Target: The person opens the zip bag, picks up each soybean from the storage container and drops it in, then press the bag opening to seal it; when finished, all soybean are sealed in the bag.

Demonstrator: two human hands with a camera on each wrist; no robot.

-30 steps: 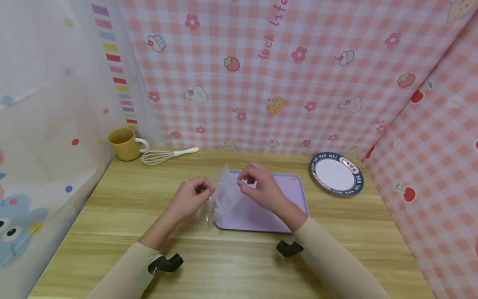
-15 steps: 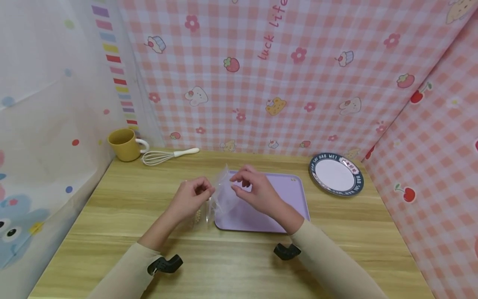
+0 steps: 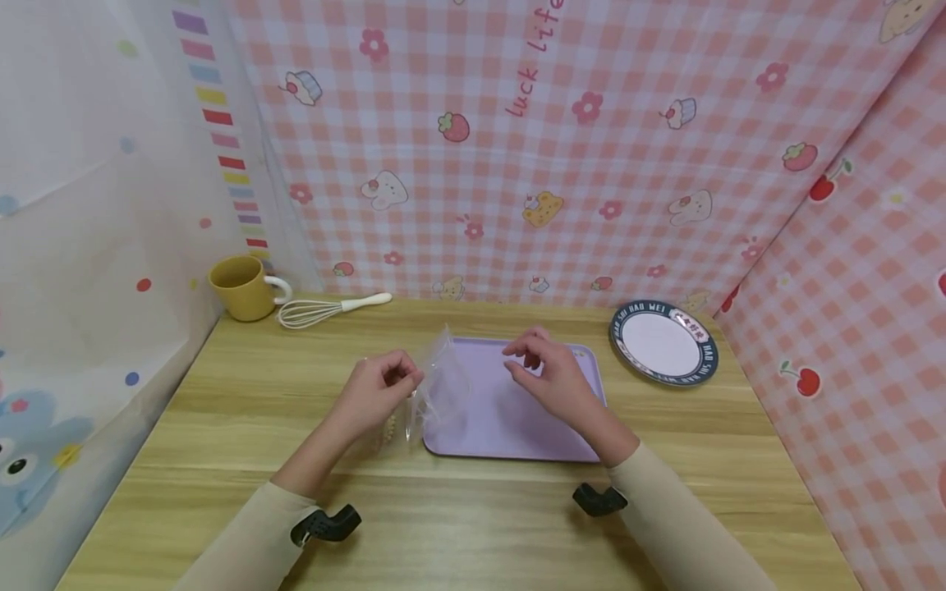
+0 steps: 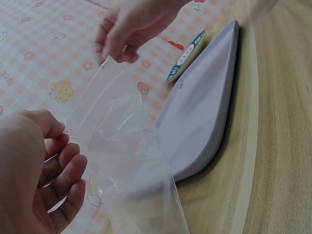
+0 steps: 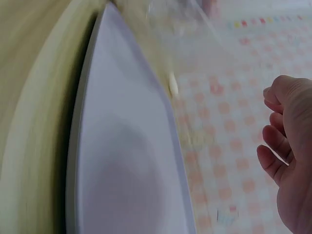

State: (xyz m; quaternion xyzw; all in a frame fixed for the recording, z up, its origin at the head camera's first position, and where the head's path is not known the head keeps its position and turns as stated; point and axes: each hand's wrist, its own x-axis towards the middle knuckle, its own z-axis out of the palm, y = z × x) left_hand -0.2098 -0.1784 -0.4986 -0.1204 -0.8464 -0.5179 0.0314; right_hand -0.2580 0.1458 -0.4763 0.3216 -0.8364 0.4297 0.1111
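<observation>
Head view: soft, even light, mostly crisp
Clear plastic bag (image 4: 129, 146): white glints along creases
Lavender tray (image 3: 510, 435): diffuse shadow
Wooden tabletop (image 5: 34, 122): motion-smeared in right wrist view
Right hand (image 4: 139, 29): slightly blurred

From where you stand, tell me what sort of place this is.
Probably a staged, kitchen-style set: a balloon whisk and yellow mug sit before a pink gingham backdrop printed with cartoons.

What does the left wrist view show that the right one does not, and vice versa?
Only left wrist: the plate. Only right wrist: the whisk handle and coloured stripes. Both: the right hand, tray, bag, table and checked cloth. The left hand is plain in the left view; a blur in the right leaves it uncertain there.
</observation>
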